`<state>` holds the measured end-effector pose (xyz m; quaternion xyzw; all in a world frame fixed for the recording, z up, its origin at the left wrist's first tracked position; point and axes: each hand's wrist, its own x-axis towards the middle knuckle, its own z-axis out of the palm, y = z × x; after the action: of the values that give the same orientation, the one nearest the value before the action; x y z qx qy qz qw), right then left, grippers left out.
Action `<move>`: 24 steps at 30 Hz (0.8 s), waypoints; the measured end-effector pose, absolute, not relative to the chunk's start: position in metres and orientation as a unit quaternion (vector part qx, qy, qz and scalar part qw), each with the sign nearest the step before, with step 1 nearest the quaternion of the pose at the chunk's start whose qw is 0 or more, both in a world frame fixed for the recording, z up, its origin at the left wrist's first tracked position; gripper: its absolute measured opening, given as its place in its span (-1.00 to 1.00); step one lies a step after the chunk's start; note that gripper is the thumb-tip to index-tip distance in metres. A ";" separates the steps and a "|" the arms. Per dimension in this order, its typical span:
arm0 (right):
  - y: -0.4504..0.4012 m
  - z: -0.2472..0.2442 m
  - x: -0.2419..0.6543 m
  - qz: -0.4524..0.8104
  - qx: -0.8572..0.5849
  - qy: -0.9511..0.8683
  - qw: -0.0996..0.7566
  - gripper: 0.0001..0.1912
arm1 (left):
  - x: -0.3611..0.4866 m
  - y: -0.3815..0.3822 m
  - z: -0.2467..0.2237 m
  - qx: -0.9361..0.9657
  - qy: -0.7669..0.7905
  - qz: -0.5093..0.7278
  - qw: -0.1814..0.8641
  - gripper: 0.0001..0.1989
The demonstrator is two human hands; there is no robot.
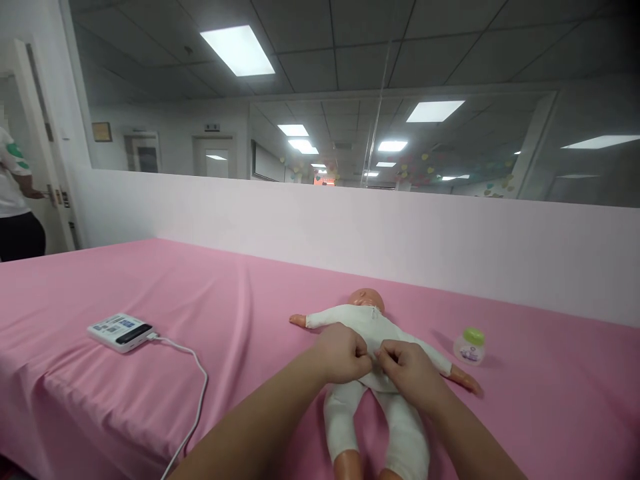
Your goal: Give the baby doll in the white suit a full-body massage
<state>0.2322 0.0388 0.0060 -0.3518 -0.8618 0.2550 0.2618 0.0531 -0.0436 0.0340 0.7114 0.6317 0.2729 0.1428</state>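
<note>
A baby doll (375,323) in white clothing lies on its back on the pink cloth, head toward the wall and arms spread out. Over its belly, my left hand (343,353) is closed, thumb and fingers pinched together. Close beside it, my right hand (407,370) is closed the same way, with the fingertips of both hands nearly meeting at the front of the white clothing. Whatever lies between the fingertips is too small and too hidden to name. The doll's lower legs run off the bottom of the view.
A pink cloth (240,400) covers the table. To the right of the doll stands a small clear jar (469,350) with a green lid. At left lies a white box-shaped device (120,332) with a white cable (203,387). Someone (17,193) stands by a door at far left.
</note>
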 end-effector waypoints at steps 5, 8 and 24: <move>0.028 0.010 0.228 0.235 -0.365 -0.884 0.174 -0.74 | 0.057 -0.045 0.032 0.756 0.611 0.189 0.140 -0.68; 0.027 0.014 0.231 0.253 -0.362 -0.881 0.171 -0.74 | 0.053 -0.046 0.034 0.753 0.608 0.198 0.155 -0.69; 0.046 0.007 0.250 0.299 -0.381 -0.857 0.178 -0.63 | 0.040 -0.039 0.026 0.680 0.633 0.284 0.238 -0.67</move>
<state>0.2504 0.0464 0.0075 -0.3807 -0.8567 0.2990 0.1780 0.0405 -0.0390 0.0257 0.6796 0.6332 0.2843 0.2376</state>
